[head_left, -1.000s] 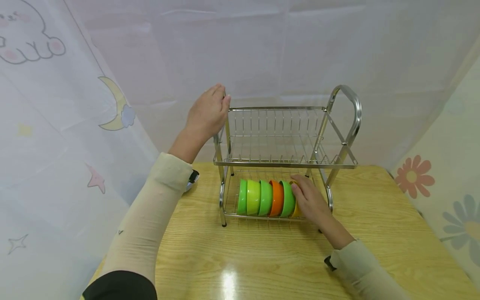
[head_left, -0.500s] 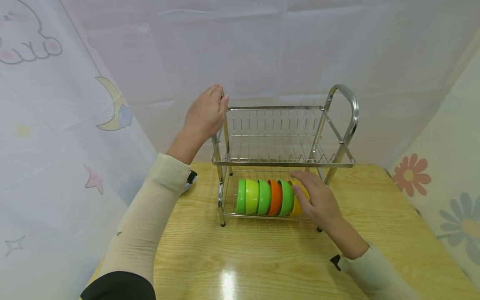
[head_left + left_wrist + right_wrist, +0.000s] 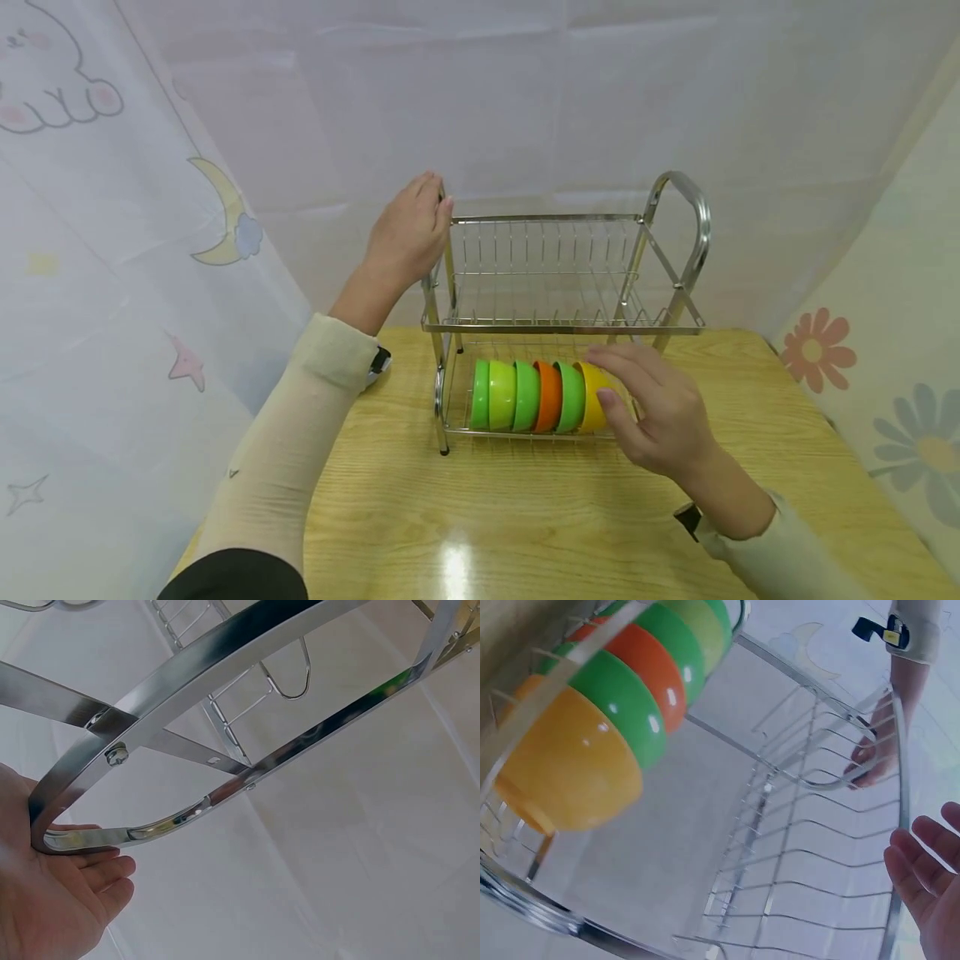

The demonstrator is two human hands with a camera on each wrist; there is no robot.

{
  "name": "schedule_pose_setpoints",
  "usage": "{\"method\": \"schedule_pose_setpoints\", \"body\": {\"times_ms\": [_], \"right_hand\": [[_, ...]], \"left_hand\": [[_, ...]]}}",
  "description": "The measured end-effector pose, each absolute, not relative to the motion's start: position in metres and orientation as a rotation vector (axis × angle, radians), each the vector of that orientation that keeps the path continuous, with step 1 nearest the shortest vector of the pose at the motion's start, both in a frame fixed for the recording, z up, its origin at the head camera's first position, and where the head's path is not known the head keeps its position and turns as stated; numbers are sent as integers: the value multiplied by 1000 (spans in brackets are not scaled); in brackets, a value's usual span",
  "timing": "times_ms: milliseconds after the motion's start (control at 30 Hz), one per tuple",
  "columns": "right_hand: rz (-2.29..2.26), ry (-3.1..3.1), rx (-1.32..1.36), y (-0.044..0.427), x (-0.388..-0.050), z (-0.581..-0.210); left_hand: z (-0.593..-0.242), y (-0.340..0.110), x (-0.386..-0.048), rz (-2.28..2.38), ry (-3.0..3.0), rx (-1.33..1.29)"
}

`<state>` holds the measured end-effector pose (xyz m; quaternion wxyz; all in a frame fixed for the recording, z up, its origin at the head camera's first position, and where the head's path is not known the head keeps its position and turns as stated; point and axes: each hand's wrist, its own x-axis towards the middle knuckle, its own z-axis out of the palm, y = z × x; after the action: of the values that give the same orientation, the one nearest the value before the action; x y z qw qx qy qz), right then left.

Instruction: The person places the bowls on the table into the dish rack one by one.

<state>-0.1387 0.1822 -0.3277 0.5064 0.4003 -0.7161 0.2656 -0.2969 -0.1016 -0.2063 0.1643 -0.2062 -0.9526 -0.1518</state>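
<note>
A two-tier metal dish rack (image 3: 562, 329) stands on the table. On its lower tier a row of bowls sits on edge: green, lime (image 3: 502, 395), green, orange (image 3: 548, 397), green, then a yellow bowl (image 3: 592, 398) at the right end. My left hand (image 3: 408, 229) rests on the top of the rack's left side handle; in the left wrist view its palm (image 3: 45, 907) lies against the curved bar with fingers loosely extended. My right hand (image 3: 660, 408) holds nothing, its fingers spread in front of the yellow bowl. In the right wrist view that hand's fingers (image 3: 922, 855) are apart from the bowls.
The upper tier (image 3: 540, 296) of wire slots bears no dishes. The rack's right handle (image 3: 701, 217) rises beside the right hand. Wooden table (image 3: 525, 517) extends in front of the rack. Printed curtains (image 3: 510, 100) hang behind and at both sides.
My right hand has let go of the yellow bowl and drawn back toward me and to the right, showing more of that bowl. The left hand stays on the rack's handle.
</note>
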Motion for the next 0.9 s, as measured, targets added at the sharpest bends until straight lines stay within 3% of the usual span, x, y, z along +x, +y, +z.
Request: {"method": "schedule_pose_setpoints", "body": {"times_ms": [467, 900], "right_hand": [[629, -1611, 855, 196, -144, -266], [513, -1842, 689, 246, -187, -247]], "left_hand": [[-214, -105, -296, -431, -2670, -615], [-218, -112, -292, -448, -2640, -648]]}}
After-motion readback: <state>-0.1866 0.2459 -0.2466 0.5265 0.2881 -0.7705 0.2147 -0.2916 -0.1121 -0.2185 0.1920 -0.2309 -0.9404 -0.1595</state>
